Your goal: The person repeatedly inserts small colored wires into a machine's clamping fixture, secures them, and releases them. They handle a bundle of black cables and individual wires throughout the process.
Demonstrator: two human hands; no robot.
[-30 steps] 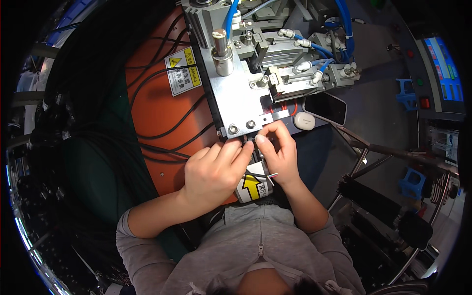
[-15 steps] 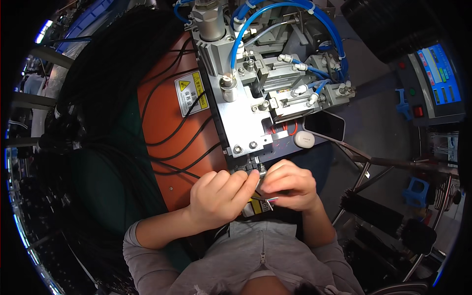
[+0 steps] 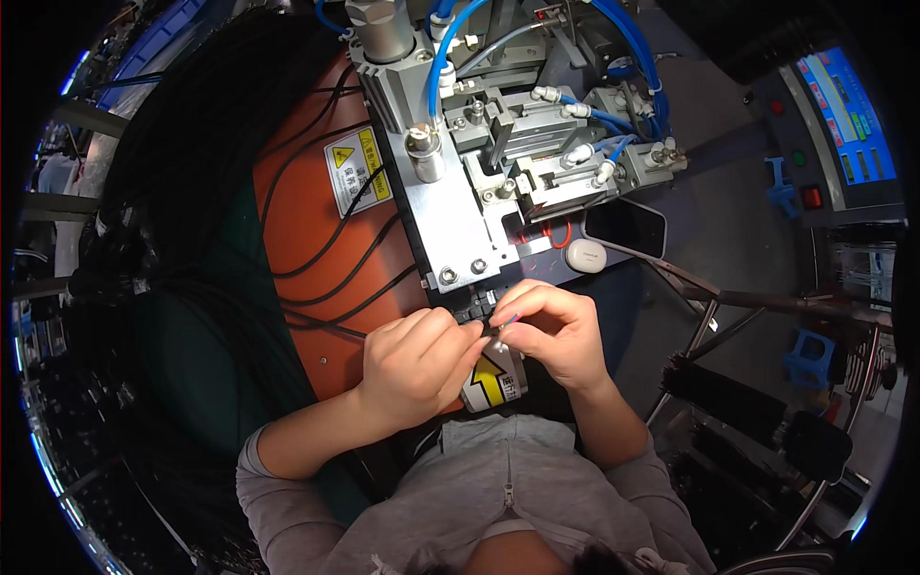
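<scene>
My left hand [image 3: 414, 369] is closed in a pinch just in front of the machine, on the end of a black cable; most of the cable there is hidden by the fingers. Close beside it, my right hand [image 3: 563, 337] pinches thin coloured wires [image 3: 512, 320] at that cable end, a blue one showing between thumb and forefinger. The fingertips of both hands nearly meet. Just beyond them sits a small dark fixture [image 3: 473, 307] under the front of the metal press machine [image 3: 446, 225]. Below the hands lies a plate with a yellow arrow [image 3: 491, 380].
Black cables [image 3: 305, 268] run across the orange tabletop [image 3: 287, 225] from a large dark bundle [image 3: 192, 182] at left. Blue air hoses [image 3: 632, 48] arch over the machine. A white earbud case [image 3: 585, 255] and a phone [image 3: 628, 228] lie right of it. A control screen [image 3: 848, 120] stands far right.
My right hand has moved up and left, close to my left fingertips, and its fingers now pinch the wires there. The yellow arrow shows more fully. The whole view has shifted slightly.
</scene>
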